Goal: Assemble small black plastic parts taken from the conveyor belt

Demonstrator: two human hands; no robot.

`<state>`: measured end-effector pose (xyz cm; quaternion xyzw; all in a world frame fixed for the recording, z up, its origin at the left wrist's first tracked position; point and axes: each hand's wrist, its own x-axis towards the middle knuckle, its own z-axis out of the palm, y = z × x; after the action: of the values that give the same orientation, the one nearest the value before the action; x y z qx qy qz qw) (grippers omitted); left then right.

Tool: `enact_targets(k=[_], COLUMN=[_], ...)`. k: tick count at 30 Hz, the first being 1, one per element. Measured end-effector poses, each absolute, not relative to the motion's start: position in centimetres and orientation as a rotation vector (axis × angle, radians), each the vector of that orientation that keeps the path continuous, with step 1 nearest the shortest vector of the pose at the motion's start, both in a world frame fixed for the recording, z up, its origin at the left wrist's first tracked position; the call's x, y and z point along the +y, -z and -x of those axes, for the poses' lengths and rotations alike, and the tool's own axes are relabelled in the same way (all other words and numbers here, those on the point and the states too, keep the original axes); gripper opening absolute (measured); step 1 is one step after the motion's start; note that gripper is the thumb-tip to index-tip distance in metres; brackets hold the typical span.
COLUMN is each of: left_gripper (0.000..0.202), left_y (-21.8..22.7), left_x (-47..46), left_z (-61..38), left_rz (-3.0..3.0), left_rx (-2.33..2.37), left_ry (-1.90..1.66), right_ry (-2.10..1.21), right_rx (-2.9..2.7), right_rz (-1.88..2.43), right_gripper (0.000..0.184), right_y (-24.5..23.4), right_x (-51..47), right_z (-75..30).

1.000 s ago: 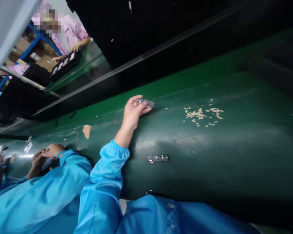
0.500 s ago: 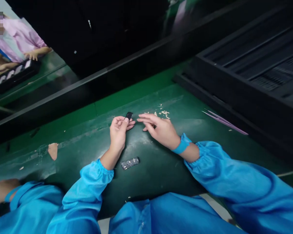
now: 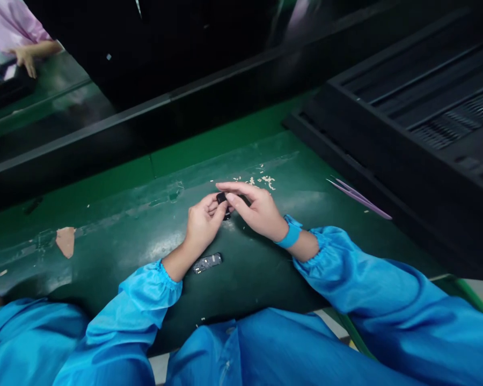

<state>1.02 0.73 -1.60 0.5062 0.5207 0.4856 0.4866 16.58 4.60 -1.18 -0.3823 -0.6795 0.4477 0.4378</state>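
Observation:
A small black rectangular part (image 3: 221, 198) is pinched between the thumb and fingers of my left hand (image 3: 203, 221), above the green mat. My right hand (image 3: 260, 208) meets it from the right, its thumb against the part and its longer fingers stretched past the part's far side. Fingers hide much of the part. Below the hands, a flat dark module with small light and metallic patches (image 3: 207, 262) lies on the mat, touched by neither hand.
Pink tweezers (image 3: 360, 198) lie to the right beside a large black crate (image 3: 370, 134). Small pale scraps (image 3: 268, 181) are scattered beyond my right hand. A tan piece (image 3: 66, 241) rests at left. Another person's blue sleeve (image 3: 36, 340) is close at lower left; a person in pink (image 3: 14, 24) sits across.
My hands have come together: the right thumb now reaches the black part held in my left hand. The view has shifted slightly, moving the scene left.

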Motion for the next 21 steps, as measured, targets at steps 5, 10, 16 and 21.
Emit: enact_targets(k=[5,10,16,21], left_gripper=[0.021,0.014,0.014,0.015], left_y=[1.78,1.78,1.98,2.01], left_x=[0.86,0.70,0.73,0.73], left_z=[-0.71,-0.77,-0.72,-0.64], left_rz=[-1.425,-1.488,-1.520,-1.542], left_rx=[1.343,1.420,1.423,1.430], left_ry=[-1.104,-1.104,-1.086,-1.075], right_ry=[-1.216,-1.286,-1.214,-1.212], right_rx=[-1.687,-1.713,-1.748,-1.756], right_rz=[0.904,0.923,0.937,0.956], right_gripper=[0.026,0.030,0.032,0.031], right_y=[1.27,1.15,0.96,0.84], right_x=[4.73,4.94,4.83,4.81], right_z=[-16.19,-16.48,-16.48,-16.50])
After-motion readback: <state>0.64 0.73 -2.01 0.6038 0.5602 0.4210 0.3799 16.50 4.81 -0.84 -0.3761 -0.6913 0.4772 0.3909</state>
